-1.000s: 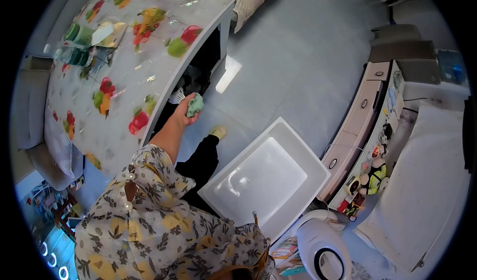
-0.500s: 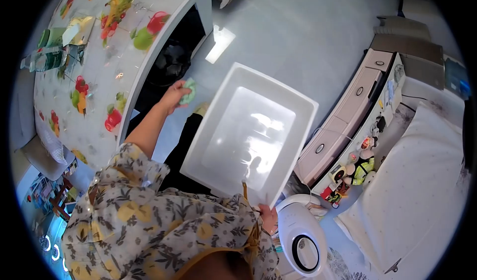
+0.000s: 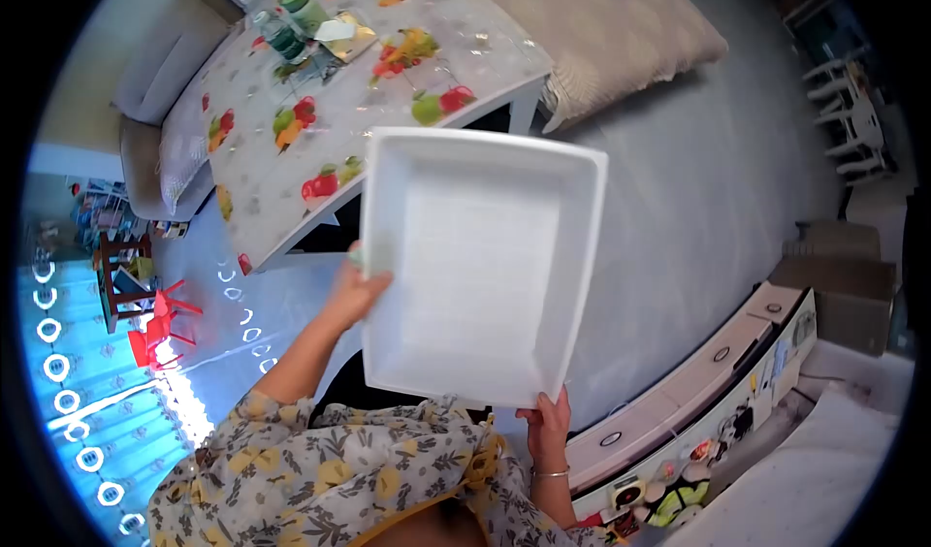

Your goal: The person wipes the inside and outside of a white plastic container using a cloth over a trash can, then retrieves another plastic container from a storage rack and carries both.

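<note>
A large white rectangular bin (image 3: 485, 256) is lifted in front of me, its hollow inside facing me and showing nothing in it. My left hand (image 3: 357, 290) grips its left side, thumb over the rim, with a bit of the green cloth (image 3: 356, 255) showing between the fingers and the bin. At the bottom right corner of the bin, my right hand (image 3: 549, 417) holds the rim with its fingers; a bracelet is on that wrist.
A table (image 3: 262, 169) with a fruit-print cover bears bottles (image 3: 281, 38). Beyond it is a beige padded surface (image 3: 630, 33). A long low cabinet (image 3: 669, 382) runs along the right. Red chair (image 3: 160, 329) and blue curtain (image 3: 87, 421) are at left.
The bin has been raised and turned more upright. My left hand, with the green cloth, has moved onto its left side. My right hand stays on its lower right corner. The view has swung left.
</note>
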The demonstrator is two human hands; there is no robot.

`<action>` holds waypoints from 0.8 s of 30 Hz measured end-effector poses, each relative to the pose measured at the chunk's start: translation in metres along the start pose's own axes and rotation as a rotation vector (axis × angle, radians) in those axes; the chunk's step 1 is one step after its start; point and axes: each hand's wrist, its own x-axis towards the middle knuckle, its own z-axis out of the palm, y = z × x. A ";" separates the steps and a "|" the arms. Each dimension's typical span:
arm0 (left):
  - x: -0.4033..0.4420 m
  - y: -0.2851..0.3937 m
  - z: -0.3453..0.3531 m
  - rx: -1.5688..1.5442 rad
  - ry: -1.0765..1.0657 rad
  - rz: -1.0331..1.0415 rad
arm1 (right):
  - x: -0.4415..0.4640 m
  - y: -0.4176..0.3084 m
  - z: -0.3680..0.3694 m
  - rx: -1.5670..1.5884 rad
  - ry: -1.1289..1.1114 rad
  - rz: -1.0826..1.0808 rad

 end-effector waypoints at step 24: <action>0.007 -0.057 -0.211 -0.121 0.873 -0.294 | 0.509 0.200 0.201 -1.150 0.110 0.145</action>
